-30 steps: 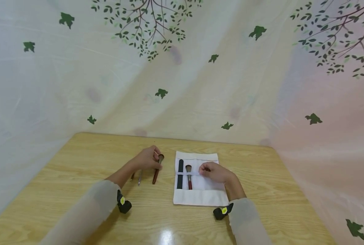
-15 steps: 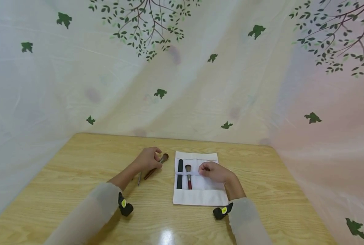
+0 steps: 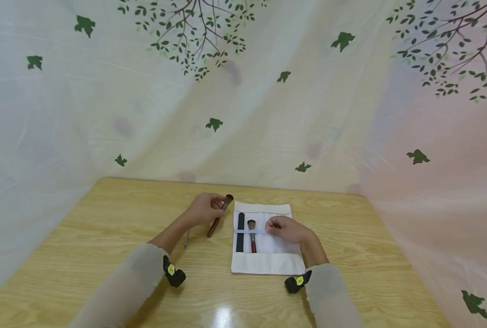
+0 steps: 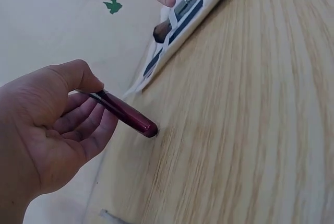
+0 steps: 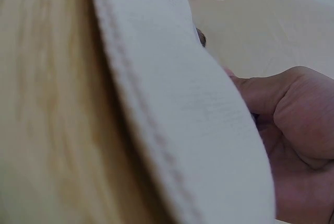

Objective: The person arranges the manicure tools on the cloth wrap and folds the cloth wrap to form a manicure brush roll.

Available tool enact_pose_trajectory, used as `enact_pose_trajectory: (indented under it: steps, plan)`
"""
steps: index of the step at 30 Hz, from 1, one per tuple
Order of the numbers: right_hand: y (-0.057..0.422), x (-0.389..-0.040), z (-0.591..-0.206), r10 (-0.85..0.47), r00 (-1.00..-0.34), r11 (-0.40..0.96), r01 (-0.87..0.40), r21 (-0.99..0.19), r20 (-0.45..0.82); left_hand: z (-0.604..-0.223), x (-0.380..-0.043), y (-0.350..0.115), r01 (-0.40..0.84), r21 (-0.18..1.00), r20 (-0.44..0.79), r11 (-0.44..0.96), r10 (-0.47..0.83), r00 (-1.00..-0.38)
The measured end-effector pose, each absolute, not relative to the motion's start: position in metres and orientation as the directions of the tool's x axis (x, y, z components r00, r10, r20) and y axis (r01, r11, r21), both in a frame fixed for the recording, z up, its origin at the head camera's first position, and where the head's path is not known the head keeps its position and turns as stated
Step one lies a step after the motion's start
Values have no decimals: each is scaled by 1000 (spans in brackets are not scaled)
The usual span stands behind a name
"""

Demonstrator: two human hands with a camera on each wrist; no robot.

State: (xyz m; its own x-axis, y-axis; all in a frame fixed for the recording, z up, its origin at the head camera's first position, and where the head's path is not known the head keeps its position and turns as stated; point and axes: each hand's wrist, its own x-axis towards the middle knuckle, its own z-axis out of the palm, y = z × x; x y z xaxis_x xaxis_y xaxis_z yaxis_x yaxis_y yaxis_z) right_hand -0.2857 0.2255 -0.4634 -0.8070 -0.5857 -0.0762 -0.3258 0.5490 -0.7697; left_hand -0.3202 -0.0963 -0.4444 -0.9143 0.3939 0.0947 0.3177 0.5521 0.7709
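Note:
My left hand (image 3: 202, 209) pinches a makeup brush (image 3: 215, 226) between thumb and fingers, left of a white cloth brush pouch (image 3: 268, 265). Its bristles point up and away; the glossy dark red handle (image 4: 130, 115) slants down toward the table. My right hand (image 3: 288, 230) is over the pouch's right half, its fingertips pinching the thin white elastic band (image 3: 261, 232). Under that band lie a flat black strip (image 3: 240, 243) and a second, red-handled makeup brush (image 3: 253, 245). In the right wrist view the pouch's cloth hides the right fingertips.
A thin silvery stick (image 3: 186, 240) lies on the wooden table (image 3: 210, 291), just below the left hand. Behind the table hangs a pale curtain (image 3: 243, 150) printed with leaves and branches.
My left hand has moved right and slightly away with the makeup brush, turning it from upright to slanted and back to steeper, nearer the pouch. The right hand stays at the band.

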Motion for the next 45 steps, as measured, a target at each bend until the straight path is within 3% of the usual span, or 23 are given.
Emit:
enact_pose_trajectory:
  steps: [19,30,45]
  plan:
    - [222,-288,-465,-582,-809,549,-316,-774,-83,-439,-328,-45,140,977,66,163,396,-916]
    - [224,-288,-467,-586,-807,547,-331,-769,-69,-454,-331,-4,-33,987,4,-157,232,-973]
    - [224,-285,-463,-585,-808,521,-309,-796,-70,-469,-332,14,-100,983,-56,-155,265,-963]
